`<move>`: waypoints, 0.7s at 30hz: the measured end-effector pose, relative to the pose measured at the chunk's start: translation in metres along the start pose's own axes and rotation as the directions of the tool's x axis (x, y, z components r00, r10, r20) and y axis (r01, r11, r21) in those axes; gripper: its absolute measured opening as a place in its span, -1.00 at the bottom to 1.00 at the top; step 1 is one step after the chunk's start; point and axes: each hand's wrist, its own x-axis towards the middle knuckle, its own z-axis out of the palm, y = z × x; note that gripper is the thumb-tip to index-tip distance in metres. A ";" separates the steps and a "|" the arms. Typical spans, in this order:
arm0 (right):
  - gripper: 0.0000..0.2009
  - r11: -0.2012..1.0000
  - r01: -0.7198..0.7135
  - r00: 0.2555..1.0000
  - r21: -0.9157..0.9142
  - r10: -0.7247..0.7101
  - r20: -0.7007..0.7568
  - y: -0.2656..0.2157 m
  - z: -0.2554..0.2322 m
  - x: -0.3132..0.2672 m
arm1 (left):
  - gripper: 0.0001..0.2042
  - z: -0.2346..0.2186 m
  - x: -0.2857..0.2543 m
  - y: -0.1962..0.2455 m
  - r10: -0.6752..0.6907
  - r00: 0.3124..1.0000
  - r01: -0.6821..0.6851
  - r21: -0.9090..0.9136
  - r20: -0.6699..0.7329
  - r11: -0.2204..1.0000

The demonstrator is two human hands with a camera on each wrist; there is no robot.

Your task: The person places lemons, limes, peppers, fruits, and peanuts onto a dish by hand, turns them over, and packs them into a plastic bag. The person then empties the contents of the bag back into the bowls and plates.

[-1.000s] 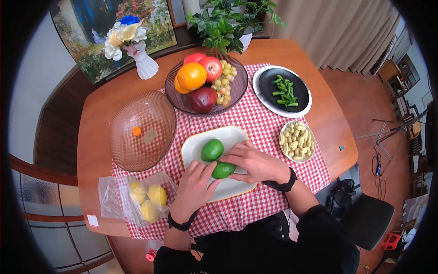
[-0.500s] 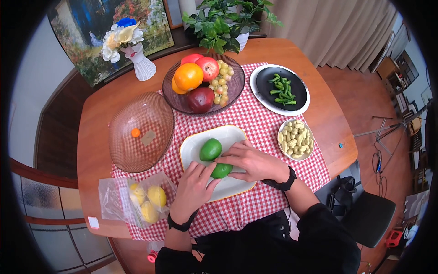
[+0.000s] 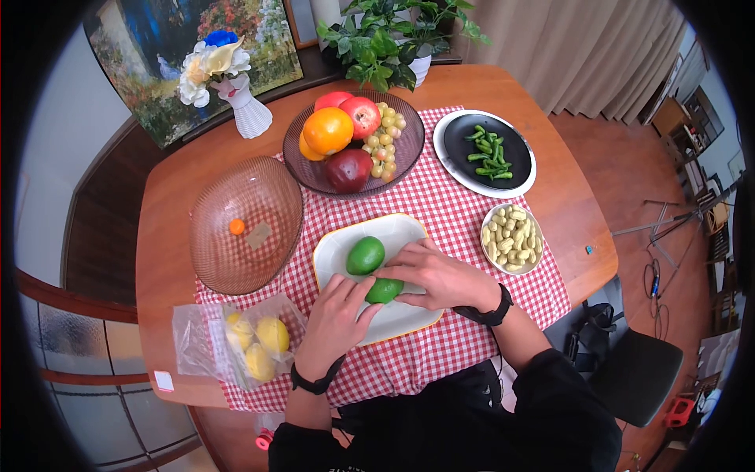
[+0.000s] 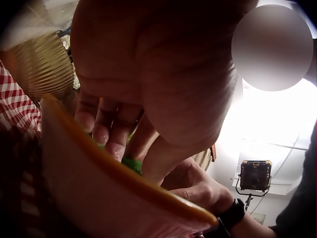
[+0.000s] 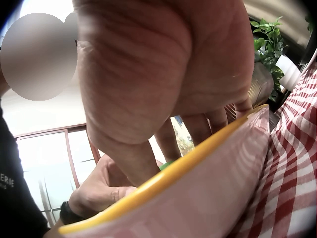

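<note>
Lying on the white plate [image 3: 405,236] beside a second, larger green fruit [image 3: 366,255], the small green fruit [image 3: 384,290] is clasped from both sides — left hand [image 3: 336,318] and right hand [image 3: 440,277] curling their fingers round it — on the checked cloth [image 3: 448,208].

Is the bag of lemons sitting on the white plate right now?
No, the bag of lemons lies on the checked cloth left of the white plate, which holds only the two green fruits under the hands.
</note>
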 end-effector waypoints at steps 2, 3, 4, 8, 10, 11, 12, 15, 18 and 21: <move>-0.46 1.000 -0.005 1.000 0.003 0.005 0.006 0.001 0.001 -0.001 | -0.54 0.001 0.000 0.000 -0.005 1.000 0.004 -0.019 -0.003 1.000; -0.46 1.000 -0.007 1.000 0.003 0.007 0.006 0.001 0.001 -0.001 | -0.54 0.001 0.000 0.000 -0.004 1.000 0.004 -0.021 -0.002 1.000; -0.46 1.000 -0.006 1.000 0.008 0.006 0.003 0.000 0.000 -0.001 | -0.54 0.002 -0.001 -0.001 0.000 1.000 0.000 -0.011 -0.006 1.000; -0.45 1.000 0.003 1.000 0.001 -0.003 -0.002 -0.001 -0.001 -0.001 | -0.54 0.001 -0.001 0.000 -0.007 1.000 0.007 0.002 0.009 1.000; -0.45 1.000 0.002 1.000 0.001 -0.002 0.001 0.000 0.000 -0.001 | -0.54 0.002 -0.002 -0.001 -0.007 1.000 0.007 -0.009 0.004 1.000; -0.45 1.000 0.000 1.000 0.001 0.000 0.003 0.000 0.000 -0.001 | -0.54 0.001 -0.001 -0.002 -0.007 1.000 0.007 -0.020 -0.001 1.000; -0.45 1.000 0.001 1.000 0.000 -0.001 0.001 0.000 0.000 0.000 | -0.54 0.001 -0.001 -0.002 -0.005 1.000 0.005 -0.018 -0.001 1.000; -0.45 1.000 -0.005 1.000 0.015 0.005 0.008 0.001 0.000 -0.002 | -0.53 0.001 -0.001 0.000 -0.007 1.000 0.007 -0.019 0.009 1.000; -0.45 1.000 -0.003 1.000 0.019 0.003 0.023 0.000 -0.001 -0.002 | -0.54 0.002 -0.002 0.001 -0.003 1.000 0.003 0.002 0.010 1.000; -0.46 1.000 0.004 1.000 -0.002 -0.004 0.013 0.000 -0.001 -0.001 | -0.53 0.000 0.000 0.000 0.008 1.000 -0.008 0.004 0.003 1.000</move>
